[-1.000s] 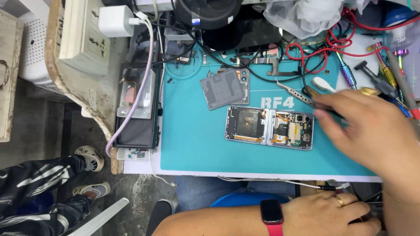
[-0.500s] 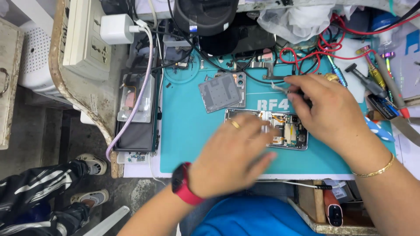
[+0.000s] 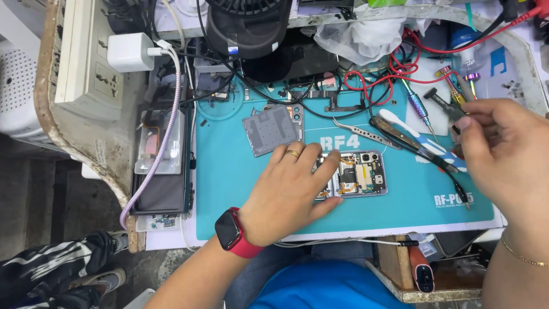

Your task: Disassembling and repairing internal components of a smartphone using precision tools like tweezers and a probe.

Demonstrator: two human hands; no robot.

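Opened phone (image 3: 359,174) lies back-off on the teal mat (image 3: 229,189), mid-table, circuit boards and camera module exposed on its right half. One view only, head cam looking straight down.

Your left hand (image 3: 291,189) comes in from bottom-left, forearm angled up across the mat edge, red smartwatch (image 3: 230,230) on the wrist. Palm down, fingers spread and flat, fingertips pressing on the phone's left half and covering it. Ring on one finger. It pins the phone, not gripping it.

Your right hand (image 3: 506,157) is raised at the right edge of the mat, well apart from the phone, wrist cocked, thin gold bracelet (image 3: 523,256) lower down the arm. Thumb and forefinger are pinched together around a small dark tool tip near the screwdrivers (image 3: 440,100); can't tell exactly what it holds.

Around it: grey back cover (image 3: 270,129) lies flat on the mat just up-left of the phone, not touching your hand. Metal tweezers (image 3: 357,133) sit above the phone, beside a white-handled brush (image 3: 417,137). Red and black wires (image 3: 394,80) loop along the mat's top edge. Another dark phone (image 3: 161,166) lies off the mat's left side with a braided cable (image 3: 166,131) running over it to a white charger (image 3: 130,52) in the power strip (image 3: 94,63).
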